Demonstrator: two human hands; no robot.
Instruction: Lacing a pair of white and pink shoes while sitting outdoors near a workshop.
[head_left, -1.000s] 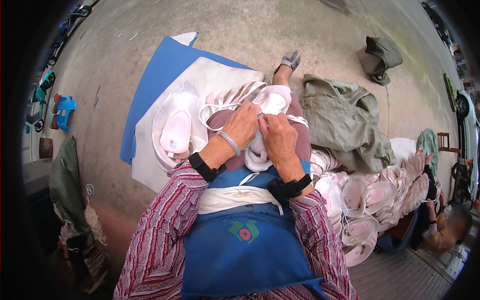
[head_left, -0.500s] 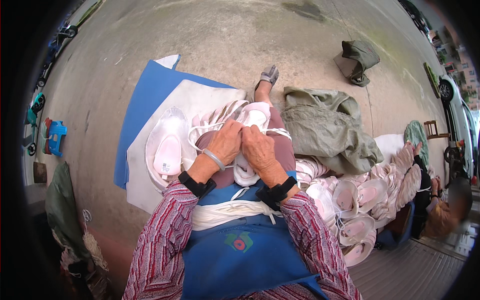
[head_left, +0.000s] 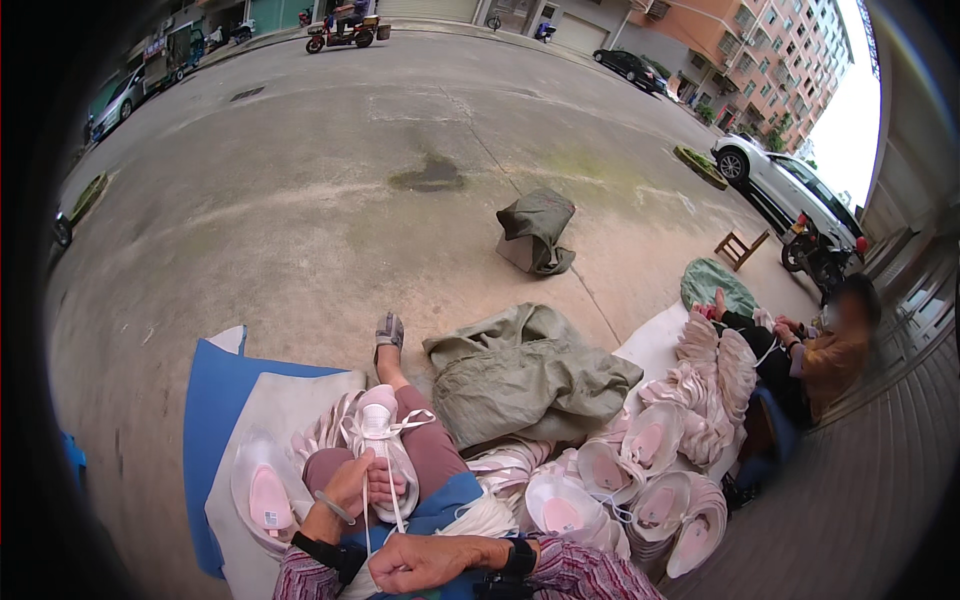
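A pale pink-and-white shoe [head_left: 380, 412] rests across my lap, with white shoelaces [head_left: 408, 424] strung over its front and loops sticking out to the side. My left hand [head_left: 362, 486] is closed around the near part of this shoe, fingers curled over its opening. Two lace strands run down from it toward my right hand [head_left: 425, 562], which is closed nearer my body. The strands meet that hand, though its fingertips are hidden. A bundle of loose white laces [head_left: 478, 520] lies on my blue apron [head_left: 440, 503].
Nested shoe uppers [head_left: 560, 505] are piled at my right, and another upper [head_left: 268, 497] lies at left on white and blue sheets [head_left: 205, 440]. A crumpled olive cloth [head_left: 530, 375] lies ahead. Another person [head_left: 835, 350] sits at far right. Vehicles stand beyond.
My view has tilted up and turned right, bringing the street into sight. The hands were together at the shoe's laces; now the right hand is drawn back toward my body, the left stays at the shoe.
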